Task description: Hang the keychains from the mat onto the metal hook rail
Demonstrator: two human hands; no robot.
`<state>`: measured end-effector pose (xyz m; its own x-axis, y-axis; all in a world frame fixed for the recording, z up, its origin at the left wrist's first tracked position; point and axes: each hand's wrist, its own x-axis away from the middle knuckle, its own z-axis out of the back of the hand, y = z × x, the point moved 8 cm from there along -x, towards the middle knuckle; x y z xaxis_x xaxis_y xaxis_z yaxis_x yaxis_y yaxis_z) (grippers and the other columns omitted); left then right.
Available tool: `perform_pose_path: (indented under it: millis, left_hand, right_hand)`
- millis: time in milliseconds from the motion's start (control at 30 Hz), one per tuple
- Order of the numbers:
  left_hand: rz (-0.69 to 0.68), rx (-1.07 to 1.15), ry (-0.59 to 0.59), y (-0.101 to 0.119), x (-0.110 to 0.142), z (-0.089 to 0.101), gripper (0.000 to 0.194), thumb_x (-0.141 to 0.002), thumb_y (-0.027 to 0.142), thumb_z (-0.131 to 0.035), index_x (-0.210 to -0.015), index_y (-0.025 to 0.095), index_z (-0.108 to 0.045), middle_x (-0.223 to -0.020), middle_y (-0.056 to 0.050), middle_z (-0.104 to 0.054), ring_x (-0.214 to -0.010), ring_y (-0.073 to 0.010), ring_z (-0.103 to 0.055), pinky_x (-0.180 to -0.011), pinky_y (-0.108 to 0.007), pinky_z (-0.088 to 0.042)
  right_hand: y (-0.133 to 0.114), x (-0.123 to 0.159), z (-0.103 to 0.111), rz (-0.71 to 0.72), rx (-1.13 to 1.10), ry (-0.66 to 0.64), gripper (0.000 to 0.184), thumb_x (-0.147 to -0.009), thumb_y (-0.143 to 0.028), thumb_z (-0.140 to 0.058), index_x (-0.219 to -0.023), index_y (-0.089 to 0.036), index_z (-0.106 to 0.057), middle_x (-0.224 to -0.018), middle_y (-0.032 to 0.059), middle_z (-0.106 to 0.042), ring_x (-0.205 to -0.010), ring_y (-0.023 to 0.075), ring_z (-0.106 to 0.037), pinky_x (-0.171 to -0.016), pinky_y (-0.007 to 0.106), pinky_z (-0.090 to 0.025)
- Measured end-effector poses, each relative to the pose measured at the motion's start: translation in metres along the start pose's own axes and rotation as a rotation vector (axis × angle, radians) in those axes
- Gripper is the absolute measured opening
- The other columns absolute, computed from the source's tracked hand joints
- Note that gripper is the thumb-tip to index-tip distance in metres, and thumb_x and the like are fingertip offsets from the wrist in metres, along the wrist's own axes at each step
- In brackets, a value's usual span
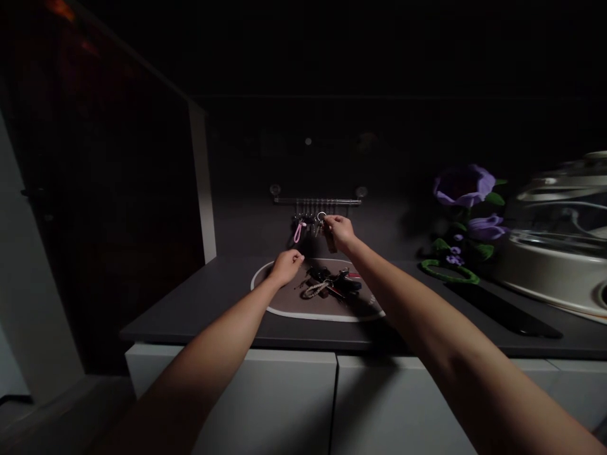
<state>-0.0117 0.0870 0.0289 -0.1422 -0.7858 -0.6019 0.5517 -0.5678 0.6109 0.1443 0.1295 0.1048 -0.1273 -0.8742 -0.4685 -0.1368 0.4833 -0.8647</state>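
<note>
My right hand [340, 232] pinches a key ring [322, 217] in front of the hook rail [317, 201] on the dark wall. Small keys and a brown tag [331, 241] hang below those fingers. On the rail's hooks, to the left, hang several keys and a pink loop strap [298, 232]. My left hand [287, 265] is closed in a loose fist above the left part of the oval mat [289, 303], and nothing shows in it. A jumbled pile of keys and key fobs [348, 281] lies on the mat, with a braided cord [317, 289] at its front.
To the right stand purple artificial flowers [467, 186] with a green ring base [448, 272]. A dark flat slab [502, 309] lies before a large pale appliance with a clear top [554, 259]. White cabinet fronts [275, 392] are below the grey counter [190, 303].
</note>
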Motion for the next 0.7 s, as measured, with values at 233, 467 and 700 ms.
perform_pose_path:
  millis: [233, 467, 700]
  left_hand:
    - [-0.032, -0.078, 0.035, -0.001, -0.003, 0.0, 0.018, -0.076, 0.025, -0.048, -0.072, 0.014, -0.063, -0.067, -0.004, -0.063, -0.062, -0.0129, -0.054, -0.059, -0.023, -0.037]
    - [-0.038, -0.095, 0.039, 0.001, -0.003, 0.001, 0.019, -0.076, 0.024, -0.048, -0.072, 0.014, -0.064, -0.068, -0.005, -0.064, -0.063, -0.0132, -0.054, -0.06, -0.023, -0.038]
    - [-0.036, -0.107, 0.033, -0.001, -0.005, 0.0, 0.019, -0.076, 0.024, -0.048, -0.073, 0.014, -0.064, -0.068, -0.005, -0.064, -0.062, -0.013, -0.053, -0.061, -0.023, -0.038]
  right_hand:
    - [0.003, -0.021, -0.002, -0.058, 0.065, 0.164, 0.011, -0.067, -0.016, -0.054, -0.057, -0.015, -0.05, -0.043, -0.0031, -0.047, -0.04, 0.0072, -0.043, -0.041, 0.019, -0.039]
    - [0.01, -0.045, 0.004, -0.028, 0.26, 0.318, 0.014, -0.066, -0.021, -0.058, -0.072, -0.008, -0.061, -0.049, -0.0001, -0.054, -0.047, 0.0092, -0.05, -0.048, 0.02, -0.043]
    - [0.018, -0.05, 0.011, -0.064, 0.383, 0.417, 0.017, -0.063, -0.019, -0.059, -0.074, -0.008, -0.066, -0.062, 0.0056, -0.061, -0.055, 0.0122, -0.057, -0.052, 0.021, -0.045]
